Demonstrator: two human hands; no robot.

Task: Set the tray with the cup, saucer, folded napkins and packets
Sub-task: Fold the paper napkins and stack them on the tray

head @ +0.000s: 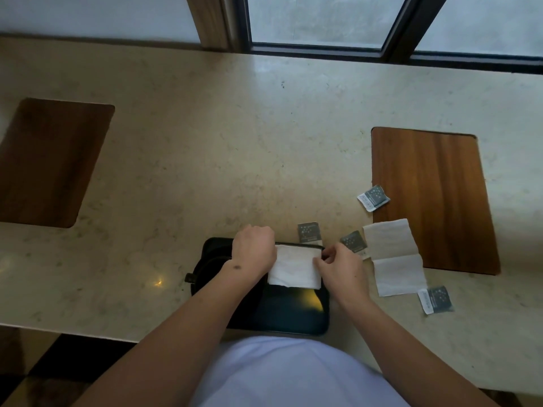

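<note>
A black tray (pixel 293 315) lies at the near edge of the stone counter. Over its far right part I hold a white napkin (pixel 295 268) with both hands: my left hand (pixel 254 245) grips its left top edge, my right hand (pixel 338 265) pinches its right edge. A dark cup and saucer (pixel 210 265) sit on the tray's left side, mostly hidden under my left forearm. A second napkin (pixel 393 257) lies unfolded to the right of the tray. Several grey packets lie around it, one (pixel 309 232) just beyond the tray, another (pixel 436 299) at the near right.
Two wooden placemats lie on the counter, one at the far left (pixel 50 163) and one at the right (pixel 432 198) with a packet (pixel 373 197) on its left edge. A window frame (pixel 323 49) runs along the counter's back.
</note>
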